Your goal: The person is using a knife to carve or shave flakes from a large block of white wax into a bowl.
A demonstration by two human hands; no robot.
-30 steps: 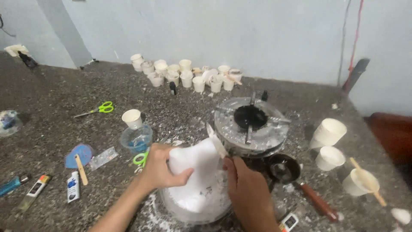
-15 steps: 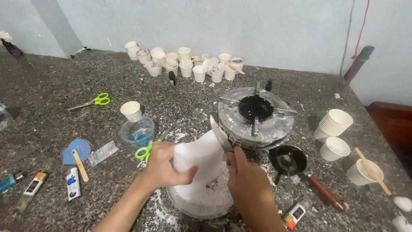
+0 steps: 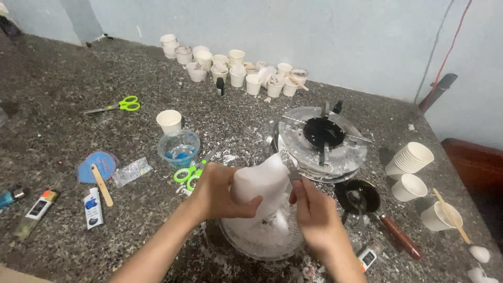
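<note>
Left hand (image 3: 220, 194) fingers clenched around white block (image 3: 259, 181), held over glass bowl (image 3: 246, 246) on worktop (image 3: 68, 105). Right hand (image 3: 317, 215) fingers grip a blade (image 3: 291, 166) against block's right side. Green scissors (image 3: 188, 173) just left of left fingers.

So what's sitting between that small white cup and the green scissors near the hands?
In the head view, a clear blue-tinted bowl sits between the white cup and the green scissors.
</note>
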